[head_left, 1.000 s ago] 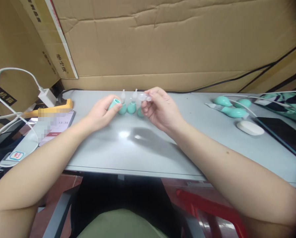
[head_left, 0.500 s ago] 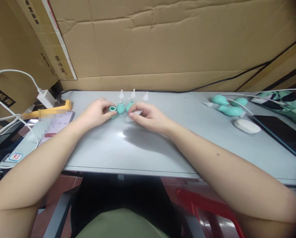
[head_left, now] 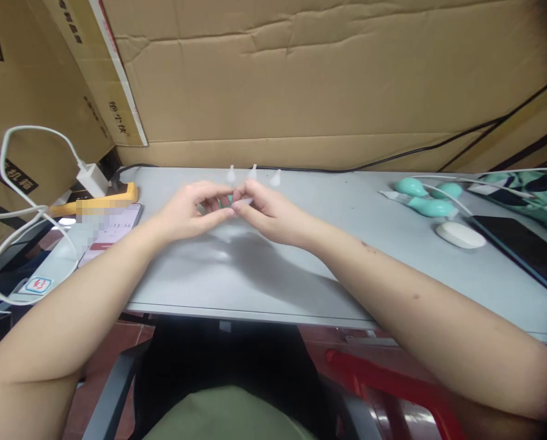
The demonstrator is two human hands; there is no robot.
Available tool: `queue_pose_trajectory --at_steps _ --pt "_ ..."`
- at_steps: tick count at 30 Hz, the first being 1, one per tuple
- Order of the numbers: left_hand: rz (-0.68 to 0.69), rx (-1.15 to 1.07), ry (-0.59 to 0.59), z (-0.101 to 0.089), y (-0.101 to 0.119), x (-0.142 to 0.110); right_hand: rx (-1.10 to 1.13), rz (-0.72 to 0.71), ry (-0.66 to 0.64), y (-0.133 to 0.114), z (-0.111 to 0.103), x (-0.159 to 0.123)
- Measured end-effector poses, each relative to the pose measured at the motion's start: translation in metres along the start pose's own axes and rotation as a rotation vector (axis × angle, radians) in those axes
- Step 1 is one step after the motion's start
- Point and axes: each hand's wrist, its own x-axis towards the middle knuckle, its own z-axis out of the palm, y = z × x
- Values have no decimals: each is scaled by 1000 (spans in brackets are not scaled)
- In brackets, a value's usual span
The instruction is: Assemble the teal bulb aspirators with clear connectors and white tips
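My left hand [head_left: 198,211] and my right hand [head_left: 271,215] meet fingertip to fingertip above the grey tabletop [head_left: 200,275]. Pinched in my right hand is a small translucent whitish plastic piece [head_left: 243,202]. The thumb and fingers of my left hand are curled inward beside it; what they grip is hidden. Bits of teal show behind the fingers, part of a small squeeze bulb [head_left: 216,205]; the other bulbs there are covered by my hands. Beyond them stand three white pointed nozzles: a left one [head_left: 231,174], a middle one [head_left: 253,172] and a right one [head_left: 276,178].
Several teal bulbs [head_left: 431,206] lie at the right, by a white oval case [head_left: 460,235] and a dark phone [head_left: 521,247]. At left are a lit phone [head_left: 121,225], a yellow tool [head_left: 112,197] and a white charger [head_left: 92,179] with looped cable. Cardboard [head_left: 301,79] stands behind.
My left hand has left the rim of the leftmost teal bulb and moved right to meet my right hand. The right hand keeps the translucent piece. The view has shifted slightly.
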Motion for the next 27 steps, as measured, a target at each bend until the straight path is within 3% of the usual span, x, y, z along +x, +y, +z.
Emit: queue_pose_trajectory --at_steps 2,5,11,16,20,22,27 --pt "-45 -87 -97 1 1 -1 -35 5 -50 -13 -2 6" --pt "-127 -90 -86 0 0 -2 -19 0 -34 -23 -1 14" --pt "-194 -80 -96 -2 3 0 244 -62 196 8 22 13" --pt "-243 -103 -137 4 4 0 145 -93 289 18 33 6" --pt "-293 -132 -35 -2 0 1 65 -121 412 9 29 1" --pt "-259 -167 33 -8 -3 2 52 -110 345 7 27 -2" --pt "-243 -258 88 -12 -10 3 -11 -112 -57 12 39 -3"
